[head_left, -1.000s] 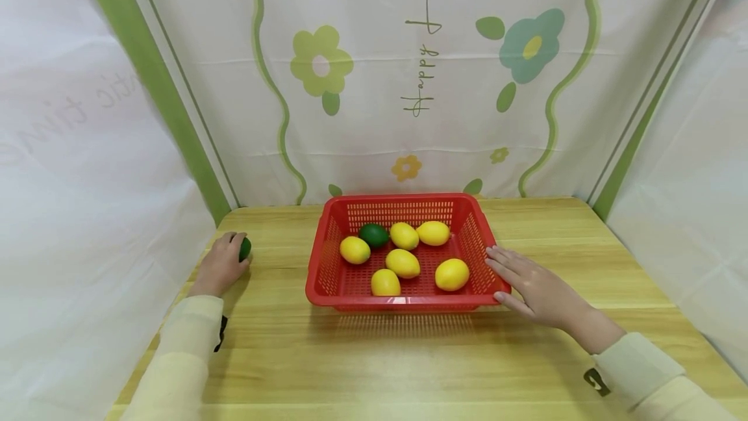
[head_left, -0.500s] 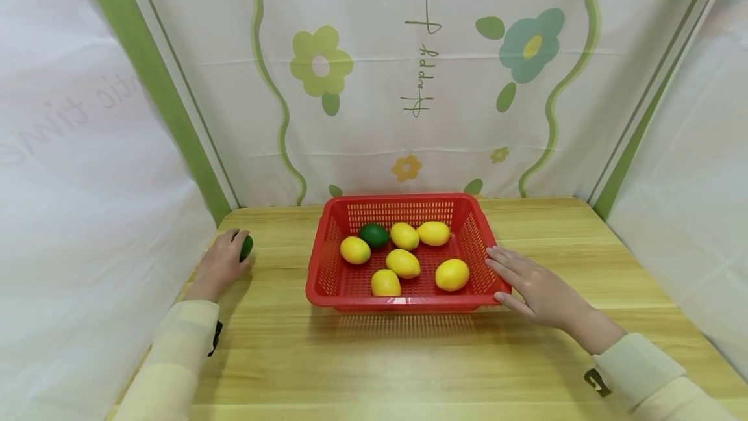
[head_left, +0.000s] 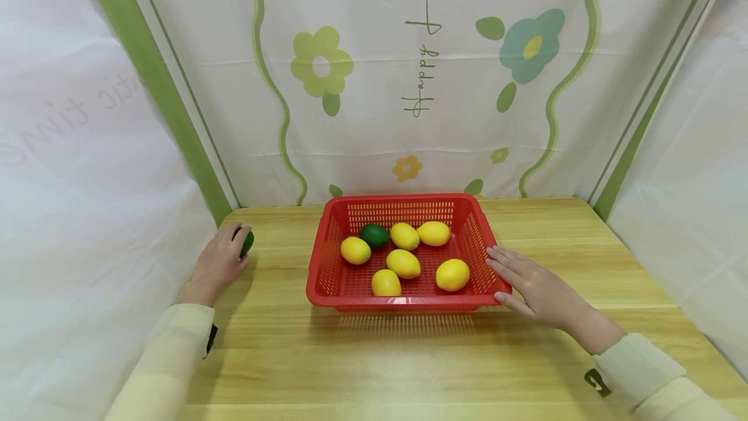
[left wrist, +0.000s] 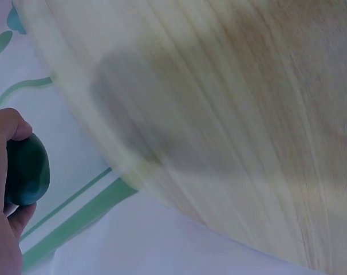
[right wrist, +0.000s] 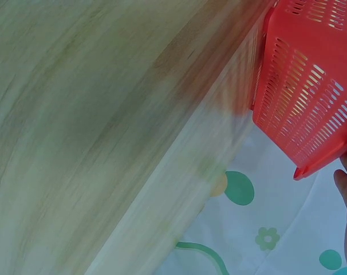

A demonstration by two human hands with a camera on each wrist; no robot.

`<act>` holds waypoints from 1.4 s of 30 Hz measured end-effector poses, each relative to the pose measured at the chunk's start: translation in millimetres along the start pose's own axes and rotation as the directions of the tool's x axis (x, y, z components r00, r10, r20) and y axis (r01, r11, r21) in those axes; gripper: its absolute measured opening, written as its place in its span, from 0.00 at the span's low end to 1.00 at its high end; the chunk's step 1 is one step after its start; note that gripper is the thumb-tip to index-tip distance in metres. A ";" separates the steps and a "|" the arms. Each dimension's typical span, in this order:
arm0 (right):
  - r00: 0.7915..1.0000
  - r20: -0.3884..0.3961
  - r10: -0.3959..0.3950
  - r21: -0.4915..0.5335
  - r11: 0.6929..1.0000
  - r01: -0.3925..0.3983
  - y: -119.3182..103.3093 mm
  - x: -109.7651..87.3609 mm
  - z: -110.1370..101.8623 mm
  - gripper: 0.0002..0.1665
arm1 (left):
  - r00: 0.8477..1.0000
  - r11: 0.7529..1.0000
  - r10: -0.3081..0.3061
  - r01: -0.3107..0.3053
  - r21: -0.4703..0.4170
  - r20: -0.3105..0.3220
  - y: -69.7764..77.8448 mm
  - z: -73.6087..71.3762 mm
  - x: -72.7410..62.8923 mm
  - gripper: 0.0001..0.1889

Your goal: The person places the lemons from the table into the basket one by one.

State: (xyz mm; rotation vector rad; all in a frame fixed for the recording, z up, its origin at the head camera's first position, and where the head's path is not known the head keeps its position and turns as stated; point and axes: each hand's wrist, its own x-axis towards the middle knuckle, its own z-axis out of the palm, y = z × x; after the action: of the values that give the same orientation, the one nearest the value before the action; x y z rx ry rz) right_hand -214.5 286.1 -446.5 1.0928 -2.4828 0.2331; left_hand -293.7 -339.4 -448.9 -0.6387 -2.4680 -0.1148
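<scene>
At the left side of the table, my left hand (head_left: pixel 219 258) grips a dark green oval fruit (left wrist: pixel 29 169) between thumb and fingers. The hand partly covers this fruit in the head view. A shadow falls on the wood apart from it in the left wrist view. My right hand (head_left: pixel 540 288) rests with straight fingers on the right rim of a red plastic basket (head_left: pixel 397 301), its thumb at the near corner. Inside the basket lie several yellow lemons (head_left: pixel 403 264) and one dark green oval fruit (head_left: pixel 374 236). Only part of the right hand enters the right wrist view.
The basket stands at the back middle of a wooden table (head_left: pixel 386 369). A white patterned cloth (head_left: pixel 374 115) hangs behind the table. More cloth closes in the left side (head_left: pixel 93 213) and the right side (head_left: pixel 689 180).
My left hand has moved slightly up and to the right in the head view, with the green fruit in its grip. The right hand and the basket stay where they were.
</scene>
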 end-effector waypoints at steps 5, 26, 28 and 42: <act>1.000 0.001 -0.002 0.000 1.000 0.002 0.9 0.2 0.4 0.37 | 0.994 0.997 0.078 -0.077 0.012 -0.072 0.1 -3.0 2.7 0.30; 1.000 0.003 -0.007 -0.003 1.000 0.007 0.8 0.9 -1.2 0.37 | 0.947 0.961 0.277 -0.274 0.040 -0.160 10.7 -16.2 18.6 0.28; 1.000 0.003 -0.005 -0.004 1.000 0.005 0.5 1.0 -1.4 0.37 | 0.943 0.957 0.290 -0.287 0.042 -0.161 13.2 -18.2 20.2 0.27; 1.000 0.007 0.005 -0.008 1.000 -0.005 0.1 -0.3 -0.8 0.37 | 0.907 0.924 0.381 -0.372 0.084 -0.178 31.2 -28.4 30.1 0.22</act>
State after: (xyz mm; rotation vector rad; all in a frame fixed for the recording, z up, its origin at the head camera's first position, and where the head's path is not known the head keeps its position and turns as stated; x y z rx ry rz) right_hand -214.1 286.6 -445.9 1.0857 -2.4906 0.2216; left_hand -286.0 -305.6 -410.4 -1.0210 -2.1133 0.0341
